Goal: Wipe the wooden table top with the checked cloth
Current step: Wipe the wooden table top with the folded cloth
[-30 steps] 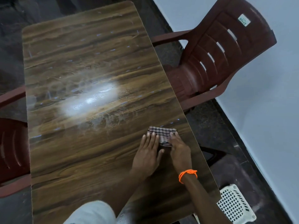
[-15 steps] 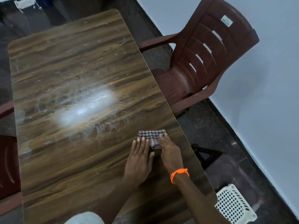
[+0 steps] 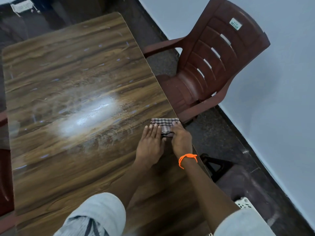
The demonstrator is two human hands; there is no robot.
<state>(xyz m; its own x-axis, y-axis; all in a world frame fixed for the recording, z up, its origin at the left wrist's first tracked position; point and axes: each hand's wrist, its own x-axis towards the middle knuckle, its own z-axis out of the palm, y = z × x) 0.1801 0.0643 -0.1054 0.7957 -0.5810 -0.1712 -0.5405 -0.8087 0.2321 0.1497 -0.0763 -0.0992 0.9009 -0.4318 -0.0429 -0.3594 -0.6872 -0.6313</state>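
Observation:
The folded checked cloth [image 3: 164,125] lies on the wooden table top [image 3: 71,79] right at its right edge. My left hand [image 3: 150,143] lies flat with straight fingers, its fingertips on the cloth's left part. My right hand [image 3: 180,139], with an orange thread around the wrist, presses down on the cloth's right part, fingers reaching to the far edge of the cloth. The near half of the cloth is hidden under both hands. Wet streaks and a bright glare patch [image 3: 90,116] show on the table's middle.
A dark red plastic chair [image 3: 209,68] stands against the table's right side, by the pale wall. Another red chair [image 3: 5,176] is at the left edge. A white perforated basket [image 3: 244,204] and a dark stand [image 3: 216,166] are on the floor at the right.
Both hands have slid the cloth rightwards to the table's right edge. The head camera has shifted, so the table sits further left in view.

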